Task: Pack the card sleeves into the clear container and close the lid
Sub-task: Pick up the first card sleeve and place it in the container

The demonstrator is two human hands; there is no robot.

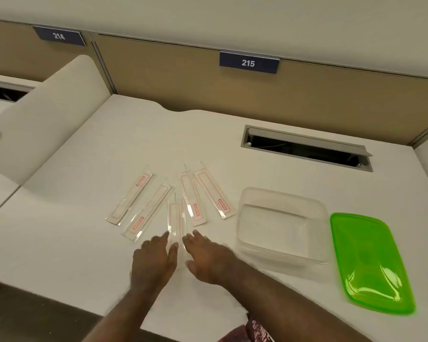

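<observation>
Several clear card sleeve packs with red print lie fanned on the white desk. The middle sleeve pack points toward me. My left hand rests flat on the desk at its near left side, thumb touching its edge. My right hand lies flat at its near right side, fingers spread. Neither hand grips anything. Other packs lie to the left and to the right. The clear container stands open and empty right of the sleeves. Its green lid lies flat further right.
A cable slot with its flap up is cut into the desk behind the container. Beige partition panels with number tags 214 and 215 stand at the back. A white rounded divider borders the desk on the left.
</observation>
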